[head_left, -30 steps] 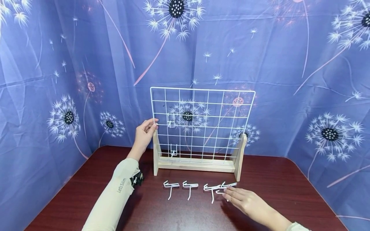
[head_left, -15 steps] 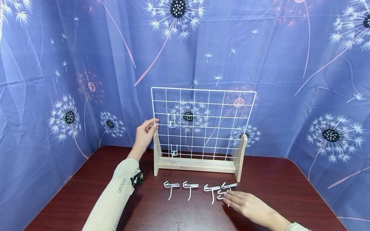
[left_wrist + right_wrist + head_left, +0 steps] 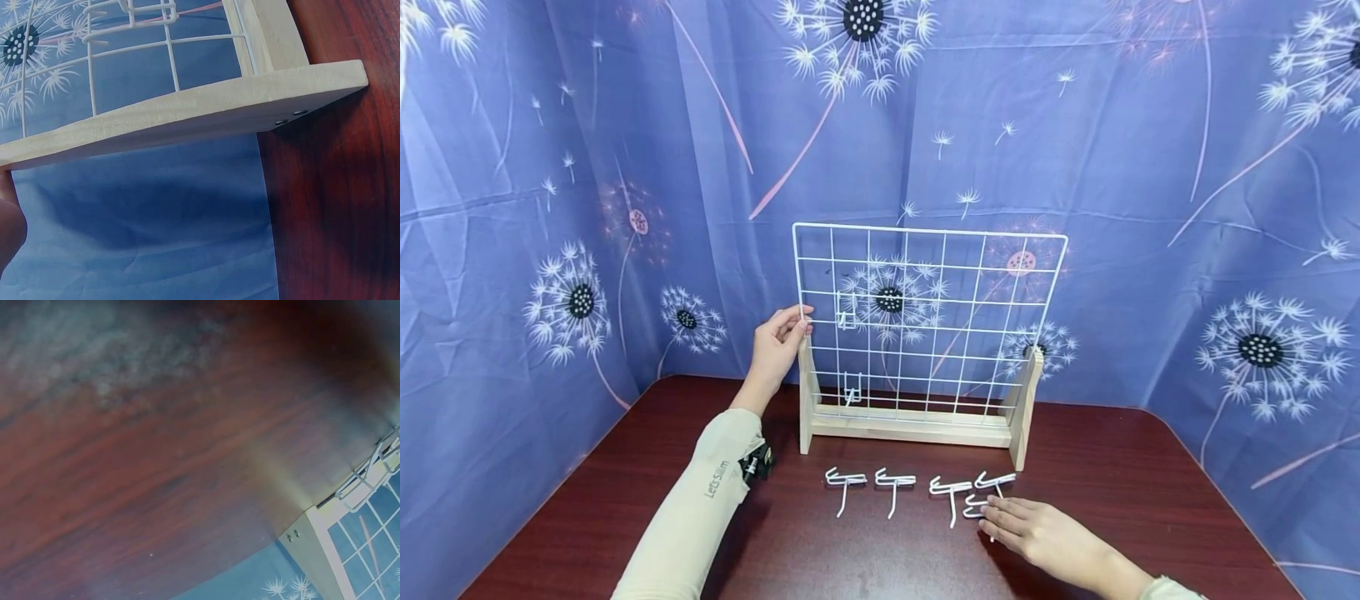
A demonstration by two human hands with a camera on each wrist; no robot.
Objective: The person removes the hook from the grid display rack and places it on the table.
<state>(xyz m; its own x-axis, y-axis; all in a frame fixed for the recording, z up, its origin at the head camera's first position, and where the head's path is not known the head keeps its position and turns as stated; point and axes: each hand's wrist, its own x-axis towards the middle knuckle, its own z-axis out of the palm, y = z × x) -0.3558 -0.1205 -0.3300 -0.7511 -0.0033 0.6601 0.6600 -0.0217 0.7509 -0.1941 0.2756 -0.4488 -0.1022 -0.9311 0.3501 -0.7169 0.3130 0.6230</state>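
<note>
In the head view my left hand (image 3: pixel 777 342) pinches the left edge of a white wire grid panel (image 3: pixel 925 329), just above its wooden stand (image 3: pixel 910 428). Two white wire hooks hang on the panel's left side, an upper hook (image 3: pixel 846 319) and a lower hook (image 3: pixel 852 395). My right hand (image 3: pixel 1037 533) is low over the table at the right, its fingers fairly straight and touching a white wire hook (image 3: pixel 973 511). That hook is partly covered by the hand, and the thumb is hidden. Just beyond the fingertips lies another hook (image 3: pixel 995 481).
More white hooks lie in a row before the stand: a left hook (image 3: pixel 846 481), a second hook (image 3: pixel 895 482) and a third hook (image 3: pixel 951 487). The dark red table (image 3: pixel 820 558) meets a blue dandelion-print curtain (image 3: pixel 715 167) at the back and sides.
The hook at my right fingers has shifted slightly toward me, apart from the hook beyond it. My right hand has edged the same way; my left hand keeps its place.
</note>
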